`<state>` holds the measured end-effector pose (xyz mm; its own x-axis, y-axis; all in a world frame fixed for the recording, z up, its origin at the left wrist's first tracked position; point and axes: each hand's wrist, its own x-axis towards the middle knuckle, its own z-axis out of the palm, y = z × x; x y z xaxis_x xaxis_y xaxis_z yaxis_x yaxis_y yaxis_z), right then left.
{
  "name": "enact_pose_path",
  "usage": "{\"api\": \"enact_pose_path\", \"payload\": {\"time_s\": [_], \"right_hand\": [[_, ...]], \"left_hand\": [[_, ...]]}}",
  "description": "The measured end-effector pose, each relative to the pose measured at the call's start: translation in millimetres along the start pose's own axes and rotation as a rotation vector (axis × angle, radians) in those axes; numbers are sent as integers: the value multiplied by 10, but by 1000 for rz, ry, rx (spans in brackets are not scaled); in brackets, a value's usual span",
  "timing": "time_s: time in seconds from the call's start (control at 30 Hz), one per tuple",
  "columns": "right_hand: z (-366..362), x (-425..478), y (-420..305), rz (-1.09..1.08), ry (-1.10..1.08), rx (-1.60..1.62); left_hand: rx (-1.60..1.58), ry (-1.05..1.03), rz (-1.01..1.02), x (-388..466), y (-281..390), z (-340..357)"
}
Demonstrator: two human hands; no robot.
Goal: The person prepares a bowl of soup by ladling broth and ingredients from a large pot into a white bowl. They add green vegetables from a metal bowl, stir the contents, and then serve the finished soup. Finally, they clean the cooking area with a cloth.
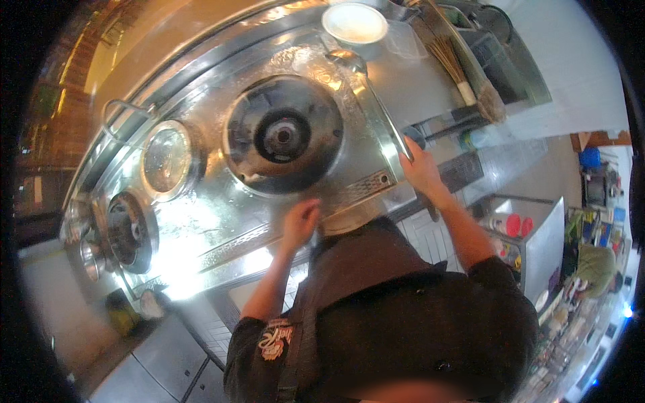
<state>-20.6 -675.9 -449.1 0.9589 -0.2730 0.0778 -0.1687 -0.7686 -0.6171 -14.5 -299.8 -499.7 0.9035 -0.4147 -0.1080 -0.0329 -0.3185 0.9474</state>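
My right hand (pixel 422 166) is shut around the end of the long handle of a metal ladle (pixel 382 108). The ladle's bowl lies away from me, beyond the right side of the wok burner, over the wet steel range top (pixel 363 156). Between my hands and the back of the range sits the large round wok burner (pixel 284 133), with no wok on it. My left hand (pixel 301 221) hangs curled just in front of that burner, near the range's front edge. Whether its fingers hold anything cannot be made out.
A white bowl (pixel 355 23) stands at the back, beside a clear plastic container (pixel 403 40). A bamboo wok brush (pixel 451 65) lies to the right. Leftward are a round metal-rimmed vessel (pixel 167 160), a curved faucet (pixel 118 113) and another burner (pixel 128 231). Another person (pixel 594 269) is far right.
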Motion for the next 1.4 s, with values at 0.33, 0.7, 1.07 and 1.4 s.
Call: {"api": "enact_pose_path", "payload": {"time_s": [0.33, 0.7, 1.07, 1.4], "right_hand": [[-724, -1153, 1155, 451, 179, 190], [-2143, -506, 2565, 622, 56, 821], [-3188, -1394, 3777, 858, 489, 772], [-3545, -422, 3592, 601, 161, 1128]], "left_hand": [[31, -487, 42, 969, 1186, 1235], [275, -62, 524, 3499, 2329, 3454], [1313, 31, 406, 7510, 3311, 5069], [419, 552, 657, 6633, 3469, 4223]]}}
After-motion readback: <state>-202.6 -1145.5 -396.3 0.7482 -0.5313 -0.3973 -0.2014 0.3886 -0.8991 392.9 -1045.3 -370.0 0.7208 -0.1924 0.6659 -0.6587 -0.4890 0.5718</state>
